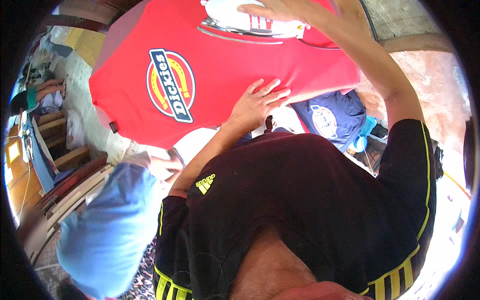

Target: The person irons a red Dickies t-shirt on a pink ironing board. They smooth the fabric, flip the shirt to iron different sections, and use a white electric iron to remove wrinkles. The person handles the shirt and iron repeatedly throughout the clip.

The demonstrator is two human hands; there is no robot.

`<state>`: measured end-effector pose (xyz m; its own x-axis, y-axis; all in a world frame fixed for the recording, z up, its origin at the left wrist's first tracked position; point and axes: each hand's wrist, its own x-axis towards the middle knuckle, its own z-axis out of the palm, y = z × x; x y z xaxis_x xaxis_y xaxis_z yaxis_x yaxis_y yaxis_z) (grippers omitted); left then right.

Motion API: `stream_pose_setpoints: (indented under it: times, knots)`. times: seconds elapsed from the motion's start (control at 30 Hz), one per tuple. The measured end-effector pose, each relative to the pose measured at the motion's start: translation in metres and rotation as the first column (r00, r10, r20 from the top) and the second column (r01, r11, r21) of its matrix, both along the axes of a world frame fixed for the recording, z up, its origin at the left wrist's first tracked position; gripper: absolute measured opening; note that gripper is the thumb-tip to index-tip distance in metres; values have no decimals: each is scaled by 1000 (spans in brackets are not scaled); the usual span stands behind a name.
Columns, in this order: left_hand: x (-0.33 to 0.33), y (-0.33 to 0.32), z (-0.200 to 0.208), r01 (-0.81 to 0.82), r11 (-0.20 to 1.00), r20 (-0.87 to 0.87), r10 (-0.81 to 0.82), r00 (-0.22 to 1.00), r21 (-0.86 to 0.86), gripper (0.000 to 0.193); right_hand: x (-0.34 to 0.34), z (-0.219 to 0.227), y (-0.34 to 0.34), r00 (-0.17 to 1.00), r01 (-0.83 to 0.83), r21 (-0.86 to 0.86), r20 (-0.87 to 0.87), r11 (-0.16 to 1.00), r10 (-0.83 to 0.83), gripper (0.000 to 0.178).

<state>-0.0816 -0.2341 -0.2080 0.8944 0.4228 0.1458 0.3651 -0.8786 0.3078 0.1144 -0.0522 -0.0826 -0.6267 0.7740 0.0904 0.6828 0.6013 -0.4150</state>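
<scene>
A red T-shirt [215,85] lies spread out in front of me, with a round printed emblem [171,86] of yellow, white and navy on its left half. My left hand [257,102] rests flat on the shirt's near edge, fingers spread and holding nothing. At the far side, my right hand [282,9] grips the top of a white clothes iron [227,15] with a shiny metal base. The iron stands on the red cloth, and a dark cord trails from its right end. The upper edge of the picture cuts off part of the iron.
A navy shirt [332,117] with a round print hangs or lies at the near right, next to a turquoise object [369,132]. At the lower left, close to my left arm, is a person in light blue [110,225]. Wooden slats [75,192] lie farther left.
</scene>
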Motion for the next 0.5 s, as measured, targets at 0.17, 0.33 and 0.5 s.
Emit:
stream_pose_setpoints:
  times: [0.17, 0.33, 0.5]
  knots:
    - [11, -25, -12, -127, 988, 145, 139, 980, -88, 40, -17, -26, -22, 995, -4, 5, -103, 1000, 4, 47]
    - [24, -56, -19, -81, 995, 243, 92, 966, -58, 37, -31, -13, -105, 999, -30, -198, -49, 980, 21, 39]
    - [14, -86, -7, -50, 803, 197, 205, 959, -594, 25, 0, -11, -140, 998, 37, -257, -35, 966, -48, 40]
